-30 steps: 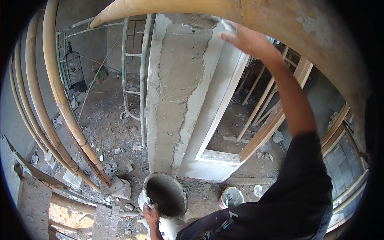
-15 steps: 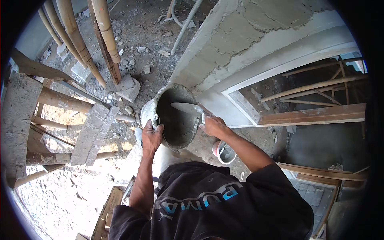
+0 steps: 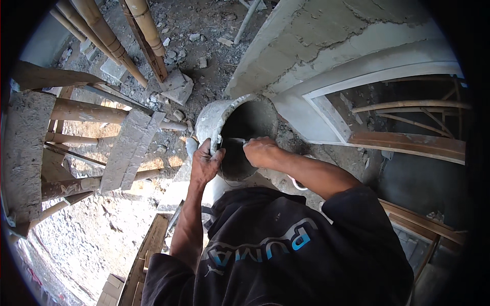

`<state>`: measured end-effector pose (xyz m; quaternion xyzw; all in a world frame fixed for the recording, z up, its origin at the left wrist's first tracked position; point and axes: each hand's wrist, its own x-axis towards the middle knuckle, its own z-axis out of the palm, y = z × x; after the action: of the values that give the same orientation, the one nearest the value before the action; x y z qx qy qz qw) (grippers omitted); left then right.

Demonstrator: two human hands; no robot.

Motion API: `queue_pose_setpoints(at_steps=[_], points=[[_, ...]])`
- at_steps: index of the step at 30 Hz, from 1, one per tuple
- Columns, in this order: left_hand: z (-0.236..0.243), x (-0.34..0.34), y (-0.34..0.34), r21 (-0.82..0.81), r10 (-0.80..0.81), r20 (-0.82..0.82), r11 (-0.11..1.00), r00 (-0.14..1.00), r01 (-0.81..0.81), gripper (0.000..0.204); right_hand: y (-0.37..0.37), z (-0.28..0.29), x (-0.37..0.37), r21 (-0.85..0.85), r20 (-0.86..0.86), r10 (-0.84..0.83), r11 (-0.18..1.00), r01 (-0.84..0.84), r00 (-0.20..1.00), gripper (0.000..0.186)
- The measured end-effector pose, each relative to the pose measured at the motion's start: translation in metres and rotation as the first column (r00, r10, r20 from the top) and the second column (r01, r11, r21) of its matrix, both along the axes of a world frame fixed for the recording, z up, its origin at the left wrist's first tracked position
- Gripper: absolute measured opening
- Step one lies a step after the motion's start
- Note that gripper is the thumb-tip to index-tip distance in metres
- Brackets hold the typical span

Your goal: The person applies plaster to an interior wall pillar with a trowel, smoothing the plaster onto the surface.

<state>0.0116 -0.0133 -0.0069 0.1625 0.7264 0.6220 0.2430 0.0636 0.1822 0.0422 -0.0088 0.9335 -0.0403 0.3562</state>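
A mortar-crusted bucket [image 3: 206,118] is tipped in front of me, its mouth turned to the right, with grey mortar coating the inside. My left hand [image 3: 205,164] grips its left rim, thumb on the inner side. Over the opening, my right hand [image 3: 261,152] is closed round a trowel [image 3: 236,139]. Only a thin, pale part of the trowel shows; the rest is hidden by my hand and the dark inside of the bucket.
A smaller white bucket [image 3: 297,184] is mostly hidden under my right forearm. Bamboo poles [image 3: 97,30] and mortar-covered planks [image 3: 130,150] stand on the left. Rubble lies beyond the bucket. To the right are a partly plastered wall [image 3: 306,46] and a frame [image 3: 326,120].
My right hand has moved left from the bucket's right rim to over its mouth, taking the trowel deeper inside. The bucket is tipped further, and the whole view has shifted.
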Motion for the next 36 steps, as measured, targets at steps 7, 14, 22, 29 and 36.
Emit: queue_pose_setpoints(at_steps=[7, 14, 22, 29, 36], points=[[0.019, 0.001, -0.001, -0.012, 0.000, 0.088, 1.000, 0.996, 0.001, 0.010, 0.008, 0.003, 0.005, -0.390, 0.681, -0.503, 0.367, 0.845, 0.532, 0.050], [0.013, 0.008, -0.005, -0.024, -0.039, 0.118, 0.999, 0.992, 0.042, 0.010, 0.050, 0.015, 0.014, -0.309, 0.386, -0.278, 0.859, 0.408, 0.880, 0.051], [0.029, 0.017, 0.011, -0.125, -0.168, -0.096, 0.980, 0.981, 0.156, 0.009, 0.044, -0.041, 0.052, -0.092, 0.236, -0.449, 0.872, 0.480, 0.862, 0.049], [0.037, 0.020, 0.002, -0.139, -0.165, -0.125, 0.979, 0.978, 0.148, 0.011, 0.019, -0.030, 0.066, -0.489, 0.610, -0.448, 0.437, 0.755, 0.654, 0.035], [0.030, 0.017, -0.003, -0.109, -0.127, -0.044, 0.987, 0.991, 0.122, 0.011, 0.021, -0.033, 0.097, -0.657, 0.351, -0.529, 0.449, 0.606, 0.773, 0.041]])
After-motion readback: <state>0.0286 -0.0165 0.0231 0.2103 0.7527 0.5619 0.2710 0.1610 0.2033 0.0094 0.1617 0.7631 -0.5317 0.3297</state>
